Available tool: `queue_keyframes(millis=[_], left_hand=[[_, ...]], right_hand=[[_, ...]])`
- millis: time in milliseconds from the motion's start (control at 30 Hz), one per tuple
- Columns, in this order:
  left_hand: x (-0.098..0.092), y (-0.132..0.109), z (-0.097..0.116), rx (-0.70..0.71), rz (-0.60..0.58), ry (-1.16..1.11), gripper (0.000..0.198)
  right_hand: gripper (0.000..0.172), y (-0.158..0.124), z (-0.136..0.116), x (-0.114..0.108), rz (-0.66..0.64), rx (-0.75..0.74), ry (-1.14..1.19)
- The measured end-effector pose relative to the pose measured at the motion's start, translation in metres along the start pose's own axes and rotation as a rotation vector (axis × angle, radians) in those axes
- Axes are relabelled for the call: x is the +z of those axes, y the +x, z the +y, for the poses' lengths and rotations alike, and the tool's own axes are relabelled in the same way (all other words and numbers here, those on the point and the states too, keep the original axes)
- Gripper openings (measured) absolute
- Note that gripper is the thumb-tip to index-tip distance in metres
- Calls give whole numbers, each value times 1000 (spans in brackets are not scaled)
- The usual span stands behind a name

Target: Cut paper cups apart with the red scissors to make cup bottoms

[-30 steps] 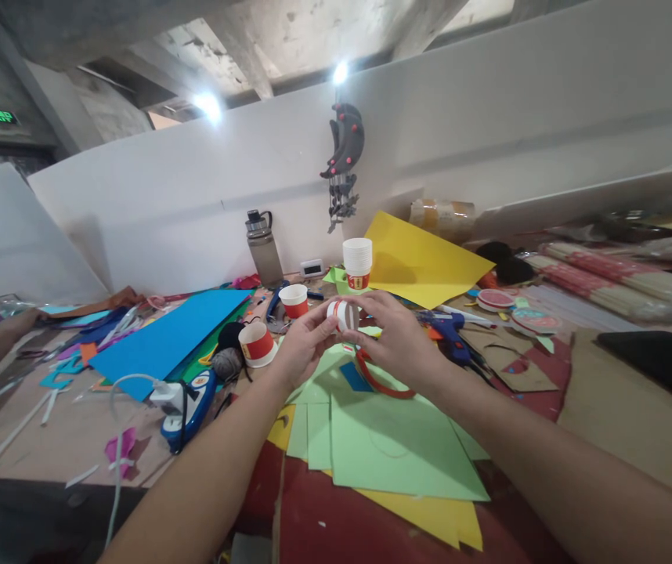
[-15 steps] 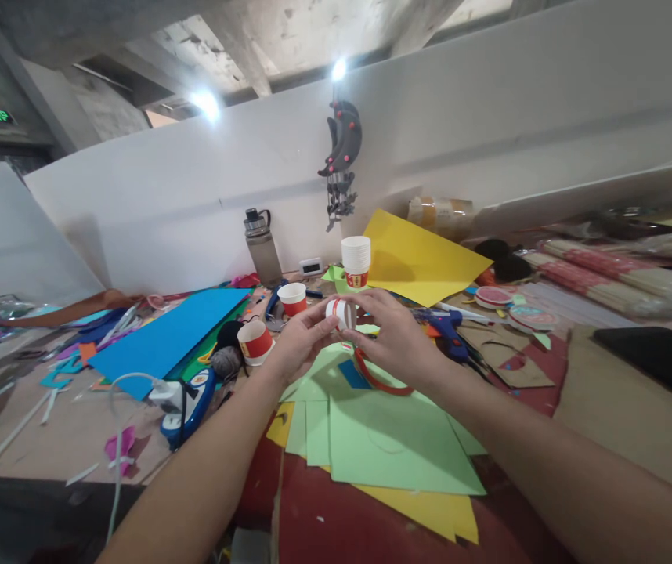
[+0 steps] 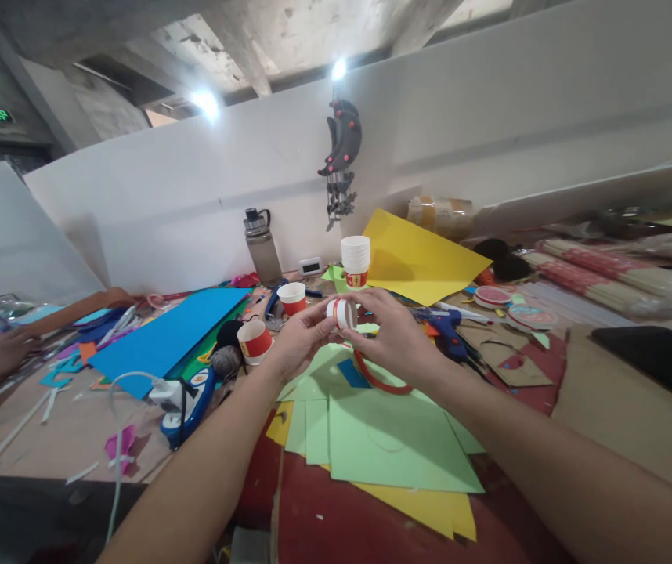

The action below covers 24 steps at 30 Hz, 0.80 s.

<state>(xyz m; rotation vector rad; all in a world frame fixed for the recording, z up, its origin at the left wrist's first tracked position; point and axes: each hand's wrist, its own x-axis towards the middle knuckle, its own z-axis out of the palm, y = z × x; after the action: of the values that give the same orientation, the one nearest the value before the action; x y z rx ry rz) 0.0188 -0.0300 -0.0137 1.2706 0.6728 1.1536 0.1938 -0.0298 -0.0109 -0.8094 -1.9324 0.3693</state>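
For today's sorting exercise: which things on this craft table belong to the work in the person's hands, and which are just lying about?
In hand:
small white paper cup with red band, pinched between left hand and right hand
red curved paper strip below the right hand

Lying about:
blue foam sheet
stack of white paper cups
grey water bottle
blue glue gun

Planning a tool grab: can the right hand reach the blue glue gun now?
Probably yes: the glue gun lies uncovered just beside the right hand, nothing between them. But that hand and the left hand both pinch a small cup, so it must let go first.
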Motion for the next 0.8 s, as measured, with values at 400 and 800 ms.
queue_keyframes(millis=[400,800], left_hand=[[2,-1,1,27,-6,29,48],[3,0,2,45,-4,53,45]], right_hand=[[41,0,-1,0,4,5,38],[40,1,1,3,36,3,58]])
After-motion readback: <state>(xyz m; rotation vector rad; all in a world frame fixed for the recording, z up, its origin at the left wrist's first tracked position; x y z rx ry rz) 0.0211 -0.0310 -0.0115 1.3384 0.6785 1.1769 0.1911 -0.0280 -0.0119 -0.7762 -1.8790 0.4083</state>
